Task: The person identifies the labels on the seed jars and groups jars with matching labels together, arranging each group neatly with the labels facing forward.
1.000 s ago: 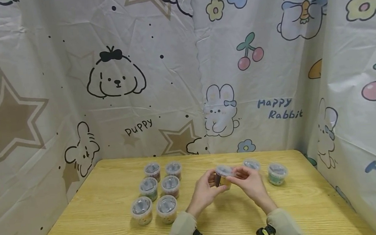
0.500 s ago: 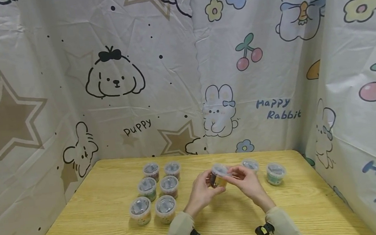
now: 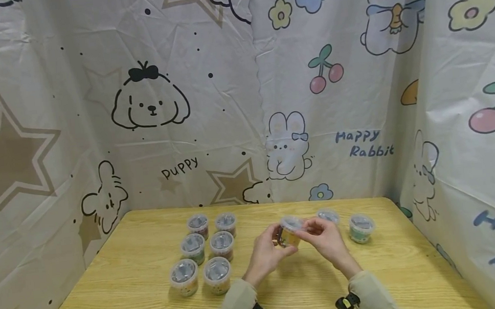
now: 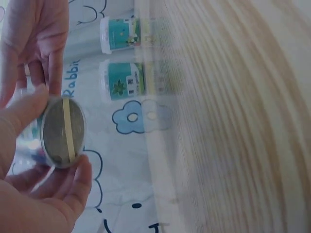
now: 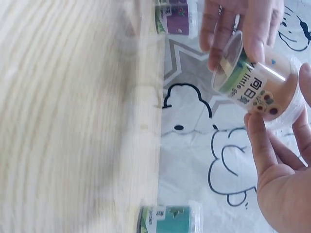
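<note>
A small lidded clear plastic tub (image 3: pixel 288 238) with a yellow-orange sunflower label is held up over the table between both hands. My left hand (image 3: pixel 267 252) grips it round the side, thumb near and fingers behind. Thumb and fingers of my right hand (image 3: pixel 327 241) pinch its upper right side, by the lid. The left wrist view shows the tub's dark underside (image 4: pixel 63 131), crossed by a pale strip. In the right wrist view the printed label (image 5: pixel 255 90) and its sunflowers face the camera, with the tub lying tilted between the hands.
Several similar lidded tubs (image 3: pixel 193 247) stand in two columns on the left of the wooden table (image 3: pixel 126 283). A green-labelled tub (image 3: pixel 361 228) stands at the right, and another tub (image 3: pixel 328 215) is partly hidden behind my right hand. Printed cloth (image 3: pixel 225 102) encloses the table's back and sides.
The tub has turned a little in my hands, so more of its yellow label shows in the head view. Both hands keep their hold; the other tubs stay put.
</note>
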A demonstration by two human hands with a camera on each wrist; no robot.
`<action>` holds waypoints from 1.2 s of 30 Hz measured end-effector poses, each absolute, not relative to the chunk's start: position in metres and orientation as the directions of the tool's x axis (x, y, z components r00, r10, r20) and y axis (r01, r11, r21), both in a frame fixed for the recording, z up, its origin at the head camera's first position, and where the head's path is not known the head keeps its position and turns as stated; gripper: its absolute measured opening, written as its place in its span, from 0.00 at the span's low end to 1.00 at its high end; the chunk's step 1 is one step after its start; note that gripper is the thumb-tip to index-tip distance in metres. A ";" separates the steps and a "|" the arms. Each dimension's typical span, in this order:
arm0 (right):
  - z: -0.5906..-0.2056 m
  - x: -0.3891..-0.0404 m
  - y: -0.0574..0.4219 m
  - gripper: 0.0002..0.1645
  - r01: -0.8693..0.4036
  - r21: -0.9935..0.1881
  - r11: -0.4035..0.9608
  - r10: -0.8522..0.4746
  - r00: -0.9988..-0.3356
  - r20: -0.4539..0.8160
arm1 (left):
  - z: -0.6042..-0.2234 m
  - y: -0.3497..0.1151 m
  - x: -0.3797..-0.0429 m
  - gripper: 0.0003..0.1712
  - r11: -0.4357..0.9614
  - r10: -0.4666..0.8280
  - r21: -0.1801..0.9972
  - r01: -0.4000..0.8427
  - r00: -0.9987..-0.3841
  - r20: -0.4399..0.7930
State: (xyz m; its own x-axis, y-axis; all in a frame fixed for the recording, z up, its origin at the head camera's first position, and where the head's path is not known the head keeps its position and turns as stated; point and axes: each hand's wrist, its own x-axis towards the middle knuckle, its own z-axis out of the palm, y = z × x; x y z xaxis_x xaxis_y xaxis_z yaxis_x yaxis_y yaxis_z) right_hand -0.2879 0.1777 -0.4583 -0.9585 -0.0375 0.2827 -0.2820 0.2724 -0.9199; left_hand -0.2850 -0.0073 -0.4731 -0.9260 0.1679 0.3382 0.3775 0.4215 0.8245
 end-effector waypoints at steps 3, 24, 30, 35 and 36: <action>-0.460 -0.288 0.173 0.17 -0.292 -0.919 0.263 -0.033 -0.955 0.294 | -0.473 -0.006 -0.285 0.37 0.448 0.131 0.806 0.386 -0.920 0.368; -0.461 -0.291 0.170 0.17 -0.330 -0.898 0.292 -0.059 -0.943 0.327 | -0.477 -0.012 -0.286 0.37 0.397 0.182 0.813 0.427 -0.904 0.386; -0.460 -0.294 0.175 0.16 -0.328 -0.899 0.290 -0.147 -0.944 0.297 | -0.477 -0.016 -0.288 0.38 0.327 0.218 0.851 0.412 -0.909 0.356; -0.462 -0.296 0.182 0.16 -0.356 -0.887 0.293 -0.232 -0.927 0.296 | -0.477 -0.022 -0.288 0.38 0.279 0.299 0.873 0.400 -0.900 0.317; -0.462 -0.296 0.183 0.16 -0.359 -0.886 0.294 -0.241 -0.925 0.295 | -0.477 -0.023 -0.288 0.38 0.265 0.315 0.879 0.396 -0.897 0.309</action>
